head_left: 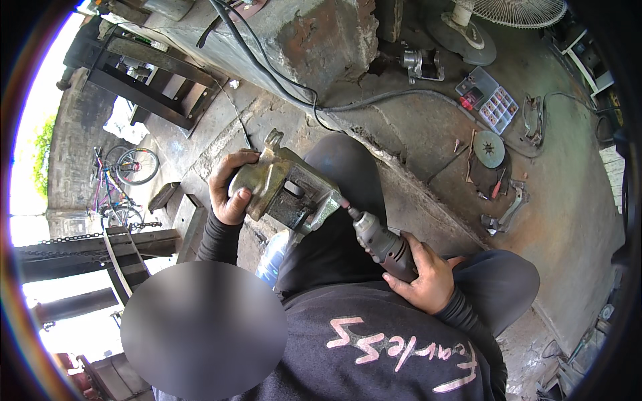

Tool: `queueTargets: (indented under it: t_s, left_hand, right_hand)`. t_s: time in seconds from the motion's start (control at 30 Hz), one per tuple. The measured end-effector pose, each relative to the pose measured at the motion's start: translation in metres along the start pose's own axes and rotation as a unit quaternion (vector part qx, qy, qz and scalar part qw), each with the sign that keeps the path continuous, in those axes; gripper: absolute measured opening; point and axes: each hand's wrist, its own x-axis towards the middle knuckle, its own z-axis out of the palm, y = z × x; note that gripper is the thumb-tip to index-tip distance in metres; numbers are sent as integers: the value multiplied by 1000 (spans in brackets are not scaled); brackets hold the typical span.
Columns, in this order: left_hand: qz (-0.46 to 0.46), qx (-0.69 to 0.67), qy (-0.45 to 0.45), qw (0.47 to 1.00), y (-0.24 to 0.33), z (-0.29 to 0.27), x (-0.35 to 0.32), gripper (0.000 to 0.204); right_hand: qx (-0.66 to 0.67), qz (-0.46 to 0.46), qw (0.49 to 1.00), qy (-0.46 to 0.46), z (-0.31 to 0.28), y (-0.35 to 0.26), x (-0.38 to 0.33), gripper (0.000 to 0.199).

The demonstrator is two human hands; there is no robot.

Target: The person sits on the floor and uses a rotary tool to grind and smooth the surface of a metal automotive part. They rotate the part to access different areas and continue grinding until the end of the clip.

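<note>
My left hand [227, 187] is wrapped round a brake caliper [274, 177], a worn yellowish-brown casting with an open middle and a bare shiny edge. It is tilted in front of my knee. In my right hand [428, 274] is a dark grey die grinder [382, 242], its fingers closed round the body. The small pinkish tip [344, 202] of the grinder meets or almost meets the caliper's shiny edge; contact cannot be made out for sure. Below the caliper, a clear plastic bottle [273, 257] is partly hidden by my clothing.
A concrete block [321, 47] stands ahead, with a thick hose [381, 100] along the floor. To the right lie a compartment box [498, 110], a round disc [489, 148] and metal brackets [515, 204]. Another caliper [422, 65] and a fan [461, 33] are farther off. Steel beams [144, 93] stand left.
</note>
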Motion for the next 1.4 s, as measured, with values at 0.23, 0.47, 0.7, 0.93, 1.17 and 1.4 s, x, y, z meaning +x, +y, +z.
queueTargets:
  t_s: [0.23,0.47,0.7,0.93,1.17,1.4]
  left_hand:
    - [0,8,0,1000,6,1,1,73]
    - [8,29,-19,999,16,1,4,75]
    - [18,45,-25,998,26,2,4,73]
    - [27,40,-14,999,22,2,3,73]
    - [18,17,3,1000,11,3,0,73]
    - [23,18,-17,999,16,0,3,74]
  right_hand:
    - [-31,5,999,-5,-7,-5,2,78]
    - [-59,0,998,-10,-13,-8,2,77]
    - [-50,2,999,2,-8,-6,4,78]
    - [-60,18,998,-4,-2,2,-2,79]
    - [-8,-9,998,54,-3,0,-3,78]
    - [-21,14,1000,8,-5,-5,6,79]
